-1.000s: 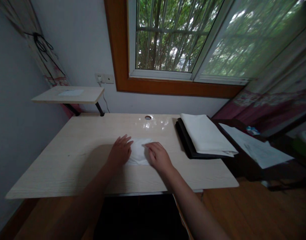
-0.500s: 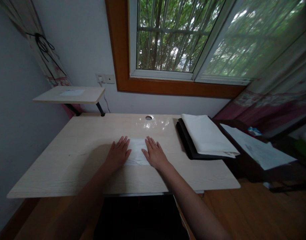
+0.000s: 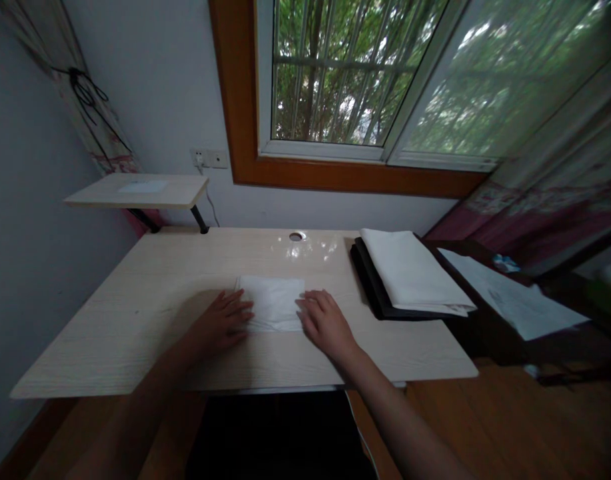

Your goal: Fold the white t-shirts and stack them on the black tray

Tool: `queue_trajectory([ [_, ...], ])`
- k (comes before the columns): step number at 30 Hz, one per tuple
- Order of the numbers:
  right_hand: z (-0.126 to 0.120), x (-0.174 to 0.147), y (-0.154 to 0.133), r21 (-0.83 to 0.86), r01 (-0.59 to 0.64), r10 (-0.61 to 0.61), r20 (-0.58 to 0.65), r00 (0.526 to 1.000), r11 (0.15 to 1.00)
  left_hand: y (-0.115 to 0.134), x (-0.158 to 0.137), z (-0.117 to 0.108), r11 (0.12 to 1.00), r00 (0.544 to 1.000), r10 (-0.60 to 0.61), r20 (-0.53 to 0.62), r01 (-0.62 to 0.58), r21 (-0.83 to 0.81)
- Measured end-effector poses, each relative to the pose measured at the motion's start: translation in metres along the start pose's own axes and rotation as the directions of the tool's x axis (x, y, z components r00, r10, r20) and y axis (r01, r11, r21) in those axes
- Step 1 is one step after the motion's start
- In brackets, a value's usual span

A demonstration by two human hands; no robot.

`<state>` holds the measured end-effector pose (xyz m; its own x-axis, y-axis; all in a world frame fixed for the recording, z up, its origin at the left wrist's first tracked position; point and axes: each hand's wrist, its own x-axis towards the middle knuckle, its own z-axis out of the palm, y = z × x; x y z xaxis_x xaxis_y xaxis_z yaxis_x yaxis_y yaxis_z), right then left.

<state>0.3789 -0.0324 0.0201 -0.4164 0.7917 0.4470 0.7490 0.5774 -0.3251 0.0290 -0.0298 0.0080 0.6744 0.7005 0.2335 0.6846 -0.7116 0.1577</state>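
A thin white rectangular sheet (image 3: 272, 303), perhaps tissue or soft cloth, lies flat on the pale wooden desk (image 3: 225, 250) with faint wrinkles near its lower edge. At its left edge rests my left hand (image 3: 224, 323), open, fingers apart and pointing inward over the sheet. On the opposite side my right hand (image 3: 329, 323) is open too, its slightly bent fingertips touching or very near the right edge. Neither hand visibly grips anything. I cannot tell whether the sheet is one layer or folded.
Folded white cloth (image 3: 410, 267) lies on a black folded item (image 3: 370, 283) at the desk's right. A small raised shelf (image 3: 180, 190) stands at the back left. A dark side table to the right bears a large paper sheet (image 3: 505, 293). The desk has a cable hole (image 3: 296, 237).
Both hands have moved outward from the middle of the white sheet to its sides, uncovering more of it. My left hand has turned so its fingers point more to the right.
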Motion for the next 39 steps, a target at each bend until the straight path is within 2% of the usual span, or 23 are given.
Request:
queue_trajectory([
  [5, 0.009, 0.005, -0.023, 0.031, 0.173, -0.175, 0.156, 0.972, 0.985, 0.008, 0.004, -0.004, 0.997, 0.994, 0.058, -0.094, -0.053, 0.052],
  [8, 0.016, 0.008, -0.032, -0.023, 0.204, -0.195, 0.211, 0.958, 0.979, 0.011, 0.008, -0.003, 0.994, 0.991, 0.073, -0.113, -0.063, 0.090],
  [12, 0.019, 0.010, -0.037, -0.083, 0.215, -0.193, 0.217, 0.957, 0.973, 0.013, 0.010, -0.002, 0.991, 0.986, 0.080, -0.145, -0.063, 0.115],
  [16, 0.019, 0.010, -0.040, -0.064, 0.188, -0.173, 0.189, 0.967, 0.980, 0.012, 0.012, 0.000, 0.993, 0.982, 0.068, -0.179, -0.050, 0.105],
  [21, 0.025, 0.011, -0.047, -0.049, 0.146, -0.138, 0.146, 0.980, 0.988, 0.010, 0.022, -0.002, 1.000, 0.977, 0.009, -0.213, -0.009, 0.001],
  [26, 0.038, 0.013, -0.048, -0.048, 0.107, -0.100, 0.127, 0.987, 0.993, 0.018, 0.029, -0.018, 0.993, 0.968, -0.069, -0.240, 0.045, -0.105],
  [30, 0.030, 0.019, -0.052, 0.034, 0.004, -0.010, 0.167, 0.986, 0.999, 0.024, 0.030, -0.034, 0.979, 0.955, -0.126, -0.269, 0.076, -0.188],
  [33, 0.011, 0.029, -0.058, 0.128, -0.113, 0.082, 0.227, 0.970, 0.985, 0.022, 0.031, -0.043, 0.958, 0.928, -0.186, -0.323, 0.098, -0.270],
  [35, -0.003, 0.037, -0.061, 0.228, -0.177, 0.119, 0.245, 0.962, 0.958, 0.018, 0.032, -0.048, 0.948, 0.890, -0.224, -0.397, 0.104, -0.300],
  [37, -0.011, 0.047, -0.060, 0.365, -0.237, 0.155, 0.238, 0.959, 0.901, 0.014, 0.035, -0.053, 0.937, 0.830, -0.277, -0.484, 0.122, -0.327],
  [39, -0.013, 0.056, -0.056, 0.526, -0.307, 0.223, 0.218, 0.950, 0.793, 0.011, 0.038, -0.055, 0.912, 0.757, -0.354, -0.550, 0.147, -0.384],
])
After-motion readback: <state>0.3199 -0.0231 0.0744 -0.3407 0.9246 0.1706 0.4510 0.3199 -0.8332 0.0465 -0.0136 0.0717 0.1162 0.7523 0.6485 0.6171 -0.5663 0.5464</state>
